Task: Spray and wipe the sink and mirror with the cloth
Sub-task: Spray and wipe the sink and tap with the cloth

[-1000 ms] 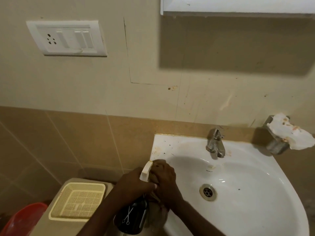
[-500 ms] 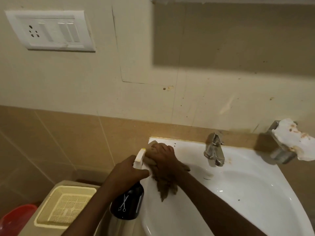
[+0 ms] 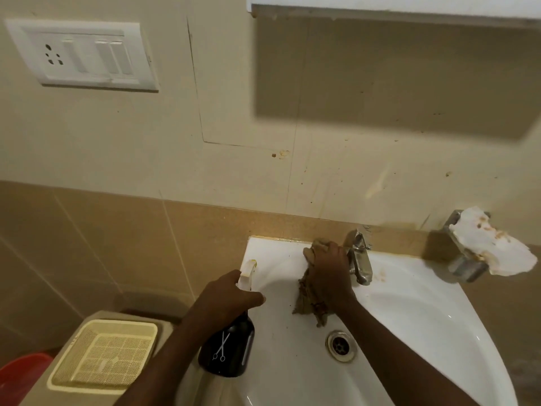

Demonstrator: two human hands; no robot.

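Fingers of the right hand are curled over a bunched brown cloth, pressing it onto the back ledge of the white sink, just left of the chrome tap. The cloth's loose end trails down from under the palm onto the basin's slope, above the drain. The left hand is wrapped round the neck of a dark spray bottle, fingers closed below its pale trigger head; the bottle hangs at the sink's left rim and carries a small white scissors mark.

The sink ledge shows dark specks and a brownish stain to the right of the tap. A yellowed seam runs where the basin meets the wall. Tan tiles cover the lower wall; above them the cream wall is scuffed, with thin crack lines and spots. A white switch plate with a socket sits high on the left. Only the bottom edge of the mirror shows along the top, casting a dark shadow below.

To the right, a metal soap holder on the wall carries a stained white scrap of paper. Low on the left stands a beige bin with a cream mesh basket on top, and a red tub beside it.
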